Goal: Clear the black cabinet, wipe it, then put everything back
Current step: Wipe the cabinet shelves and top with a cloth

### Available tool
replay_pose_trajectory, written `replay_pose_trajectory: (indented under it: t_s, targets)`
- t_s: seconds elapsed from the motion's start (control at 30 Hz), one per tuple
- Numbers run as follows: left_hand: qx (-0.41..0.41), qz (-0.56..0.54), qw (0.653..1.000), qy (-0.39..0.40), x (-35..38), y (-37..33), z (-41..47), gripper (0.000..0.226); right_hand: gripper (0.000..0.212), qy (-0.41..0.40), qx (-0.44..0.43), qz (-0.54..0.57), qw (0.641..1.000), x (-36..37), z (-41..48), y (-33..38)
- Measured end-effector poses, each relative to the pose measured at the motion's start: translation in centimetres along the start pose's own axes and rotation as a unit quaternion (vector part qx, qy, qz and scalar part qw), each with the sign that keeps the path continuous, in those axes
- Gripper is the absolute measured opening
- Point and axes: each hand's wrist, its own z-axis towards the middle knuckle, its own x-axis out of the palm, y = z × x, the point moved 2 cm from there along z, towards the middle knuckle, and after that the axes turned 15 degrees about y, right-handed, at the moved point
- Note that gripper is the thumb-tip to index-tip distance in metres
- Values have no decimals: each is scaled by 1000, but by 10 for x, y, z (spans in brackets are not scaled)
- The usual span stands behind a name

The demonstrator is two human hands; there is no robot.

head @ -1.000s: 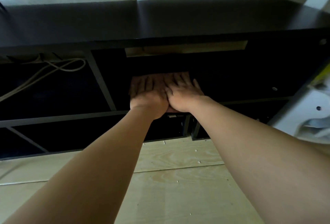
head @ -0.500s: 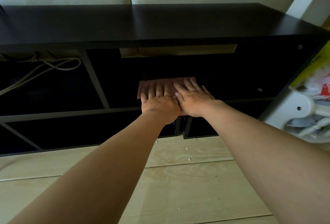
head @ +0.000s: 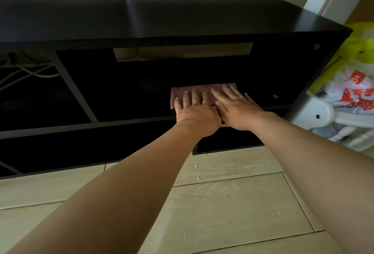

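— Well, where is the cloth [head: 200,88]?
— Flat on the middle shelf [head: 125,121] of the black cabinet [head: 162,16], with its long axis left to right, parallel to the shelf's front edge.
— Hands?
— Left hand [head: 195,110] and right hand [head: 237,108]: palms down, fingers straight, pressing the cloth, touching side by side, fingertips pointing to the back.
— Clearance?
— Shelf surface extends left to the slanted divider [head: 78,89]; side wall [head: 323,67] near on the right.

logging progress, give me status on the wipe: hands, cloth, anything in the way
Left hand, right hand flat, fingers straight, pressing pink cloth. Cloth on black cabinet middle shelf. White cables in left compartment, apart from cloth.
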Motion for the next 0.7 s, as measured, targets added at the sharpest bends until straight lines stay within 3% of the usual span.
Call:
replay_pose_trajectory:
  t_s: [0.1, 0.2, 0.37, 0.43, 0.53, 0.7]
  targets:
    - [14, 51, 999, 6, -7, -9, 0, 68, 61, -4, 7, 2, 1000, 0, -3, -6]
    - [19, 143, 989, -25, -20, -6, 2, 81, 87, -17, 29, -9, 999, 2, 0, 5]
    - [44, 138, 989, -31, -3, 18, 16, 111, 60, -72, 41, 6, 997, 6, 11, 12]
    - [41, 121, 991, -39, -6, 21, 31, 102, 58, -64, 38, 25, 997, 1, 22, 10]
    - [44, 90, 994, -49, -24, 25, 60, 65, 58, -40, 39, 50, 997, -15, 48, 10]
    - [35, 92, 994, -37, -42, 39, 99, 61, 59, -23, 34, 53, 998, -34, 89, 14]
